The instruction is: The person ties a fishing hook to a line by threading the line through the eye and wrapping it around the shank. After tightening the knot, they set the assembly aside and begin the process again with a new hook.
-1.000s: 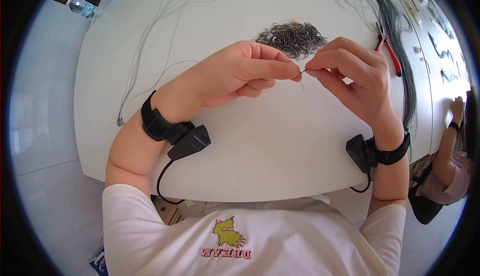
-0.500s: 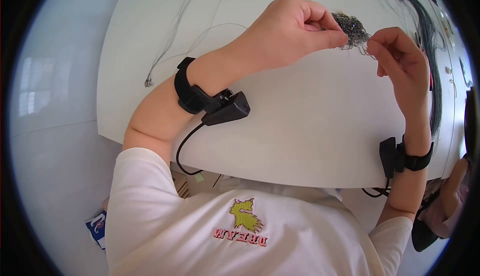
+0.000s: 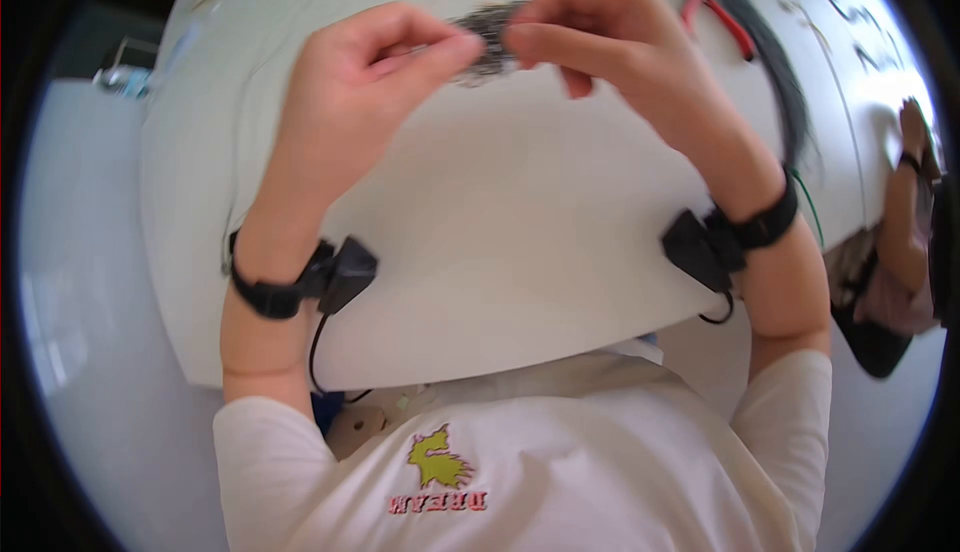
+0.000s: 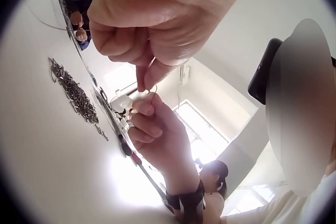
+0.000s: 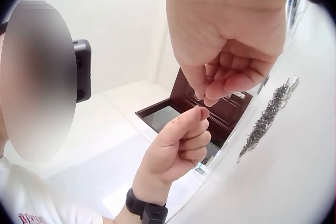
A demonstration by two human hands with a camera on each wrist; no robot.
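Note:
In the head view my left hand (image 3: 350,97) and right hand (image 3: 625,42) face each other over a dark heap of small metal hooks (image 3: 490,42), a gap between their fingertips; this view is blurred. The left wrist view shows a thin curved hook (image 4: 155,90) at the pinched fingertips of my right hand (image 4: 167,140), close to those of my left hand (image 4: 152,19). My left thumb and index finger are pressed together; what lies between them is too fine to tell. From the right wrist, both hands appear pinched, the heap (image 5: 265,121) lying beyond them on the table.
Red-handled pliers (image 3: 722,22) and a bundle of dark strands (image 3: 775,62) lie on the right of the white table (image 3: 520,232). A bottle (image 3: 125,80) stands at the far left. Another person's arm (image 3: 905,197) is at the right edge.
The head view has shifted. Half a second ago my right fingers were at the heap's edge; now both hands are over the heap. Earlier, a fine line hung from my left fingertips.

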